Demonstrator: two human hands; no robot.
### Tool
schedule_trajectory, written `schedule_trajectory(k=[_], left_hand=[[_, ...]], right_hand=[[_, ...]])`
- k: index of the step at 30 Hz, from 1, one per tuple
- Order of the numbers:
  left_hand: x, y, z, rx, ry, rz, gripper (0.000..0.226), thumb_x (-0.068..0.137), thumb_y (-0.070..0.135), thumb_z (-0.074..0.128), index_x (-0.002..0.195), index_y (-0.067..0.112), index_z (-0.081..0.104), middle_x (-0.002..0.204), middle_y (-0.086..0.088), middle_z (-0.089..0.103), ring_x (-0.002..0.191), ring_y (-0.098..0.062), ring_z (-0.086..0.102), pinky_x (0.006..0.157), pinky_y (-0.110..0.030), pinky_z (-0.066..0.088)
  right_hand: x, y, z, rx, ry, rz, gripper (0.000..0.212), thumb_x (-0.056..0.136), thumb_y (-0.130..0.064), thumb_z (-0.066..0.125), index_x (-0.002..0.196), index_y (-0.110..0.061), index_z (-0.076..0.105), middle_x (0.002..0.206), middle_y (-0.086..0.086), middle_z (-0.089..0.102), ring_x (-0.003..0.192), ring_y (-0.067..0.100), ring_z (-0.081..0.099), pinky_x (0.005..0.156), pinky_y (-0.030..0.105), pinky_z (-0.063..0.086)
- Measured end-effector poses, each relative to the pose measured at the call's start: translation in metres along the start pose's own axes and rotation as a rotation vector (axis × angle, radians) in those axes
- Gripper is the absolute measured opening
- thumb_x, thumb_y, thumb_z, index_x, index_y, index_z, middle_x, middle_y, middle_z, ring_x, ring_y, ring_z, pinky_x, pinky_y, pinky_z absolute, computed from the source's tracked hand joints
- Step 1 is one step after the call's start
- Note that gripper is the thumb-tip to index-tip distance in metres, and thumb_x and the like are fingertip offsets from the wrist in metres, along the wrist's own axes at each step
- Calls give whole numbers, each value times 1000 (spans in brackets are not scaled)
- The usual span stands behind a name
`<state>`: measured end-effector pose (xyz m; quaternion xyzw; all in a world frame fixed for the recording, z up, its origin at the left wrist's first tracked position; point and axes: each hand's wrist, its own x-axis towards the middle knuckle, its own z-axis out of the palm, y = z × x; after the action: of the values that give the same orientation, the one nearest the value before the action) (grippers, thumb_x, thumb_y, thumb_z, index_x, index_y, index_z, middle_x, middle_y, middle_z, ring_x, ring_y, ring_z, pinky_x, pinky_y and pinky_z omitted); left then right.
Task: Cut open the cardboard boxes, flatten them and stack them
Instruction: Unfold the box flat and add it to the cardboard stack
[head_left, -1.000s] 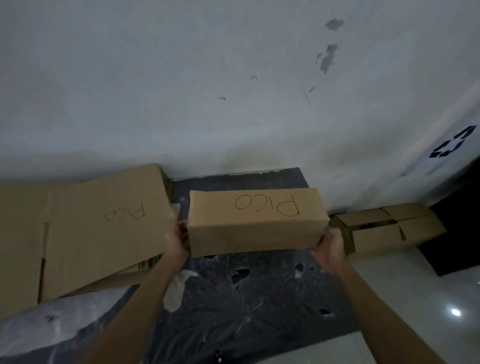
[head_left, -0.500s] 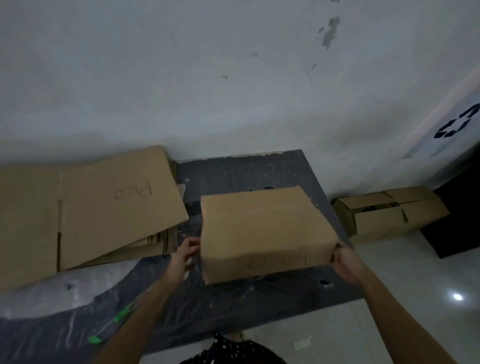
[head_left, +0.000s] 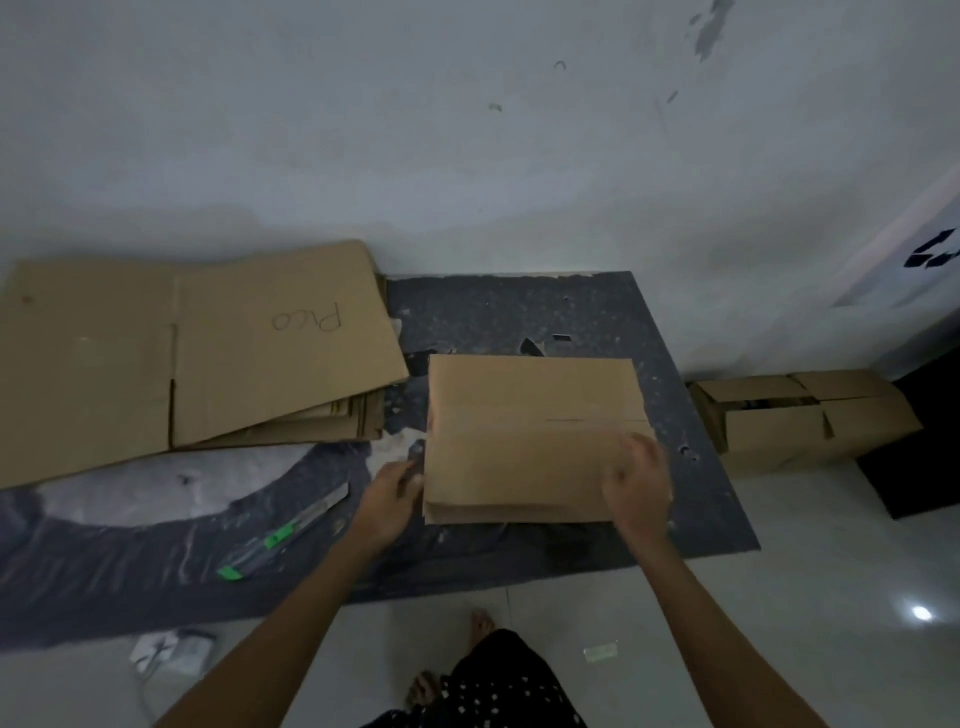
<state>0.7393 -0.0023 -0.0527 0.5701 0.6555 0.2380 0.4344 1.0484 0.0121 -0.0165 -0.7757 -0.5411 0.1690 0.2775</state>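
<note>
Box (head_left: 530, 436) flat on the mat (head_left: 519, 312), not yet cut.
Head view: the left hand (head_left: 392, 491) touches its left edge, grip unclear. The right hand (head_left: 640, 480), blurred and loosely curled, hovers over its right side, holding nothing. The cutter (head_left: 283, 535) lies near the left arm. A blind grab might meet the blade, and an unsteadied box could slide.

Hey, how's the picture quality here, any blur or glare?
Head view: dim, bluish light; the right hand is smeared by motion blur over the box; a glare spot shines on the glossy floor at lower right.
</note>
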Motion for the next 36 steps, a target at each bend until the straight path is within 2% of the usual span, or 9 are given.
schedule_trajectory(k=[5,9,12,17,21,24,27,32,36], left_hand=[[-17,-74,-40,570,148,-305,42,94,24,54,133,12,45,137,-18,38,124,-40,38,99,-49,38],[-38,-102,-52,762,61,-328,50,92,25,57,137,13,38,140,-16,34,129,-36,38,104,-45,39],[-39,-93,-52,648,100,-305,31,96,25,53,123,11,51,128,-15,45,111,-29,52,92,-39,47],[-35,-9,-38,51,310,-175,21,95,26,58,78,13,59,74,-7,63,65,-16,61,61,-29,49],[-10,69,1,-209,226,-134,11,90,24,65,89,13,65,83,-4,68,76,-17,66,69,-30,57],[13,90,27,-230,247,-112,11,90,23,66,82,15,65,78,0,68,72,-16,65,61,-19,51],[27,87,36,-87,308,-57,17,94,14,58,80,14,67,77,1,62,72,-15,58,65,-25,42],[44,67,23,38,491,-193,29,93,25,61,120,15,63,116,-5,57,98,-16,55,86,-24,40],[62,59,19,31,353,-278,44,91,22,63,132,14,52,125,-6,57,105,-17,53,86,-23,36]], right_hand=[[1,-35,32,-119,-455,-372,44,85,-8,62,129,-7,56,143,9,42,134,25,38,108,31,33],[-6,-36,44,-242,-468,-370,40,84,-17,62,123,-11,58,145,5,37,134,25,34,109,40,36],[-11,-35,42,-242,-465,-372,42,86,-16,59,128,-12,55,149,5,33,136,25,31,108,40,37],[-8,-43,43,-279,-487,-378,40,92,-20,56,129,-7,53,147,9,33,132,27,34,108,36,35],[-10,-66,51,65,-626,-301,40,88,-46,54,106,-13,67,114,3,58,102,20,54,91,38,47],[-7,-84,56,393,-827,-211,18,97,-23,56,114,-22,62,108,-5,65,100,9,61,89,22,48],[2,-85,62,475,-892,-178,33,95,-10,58,127,-16,54,108,-3,65,95,10,62,80,20,51],[27,-86,53,359,-818,-167,28,102,-27,44,131,-28,44,86,0,64,68,14,56,56,19,44],[59,-85,48,-68,-804,-564,36,100,-17,44,135,-13,49,123,7,57,105,21,56,82,26,41]])
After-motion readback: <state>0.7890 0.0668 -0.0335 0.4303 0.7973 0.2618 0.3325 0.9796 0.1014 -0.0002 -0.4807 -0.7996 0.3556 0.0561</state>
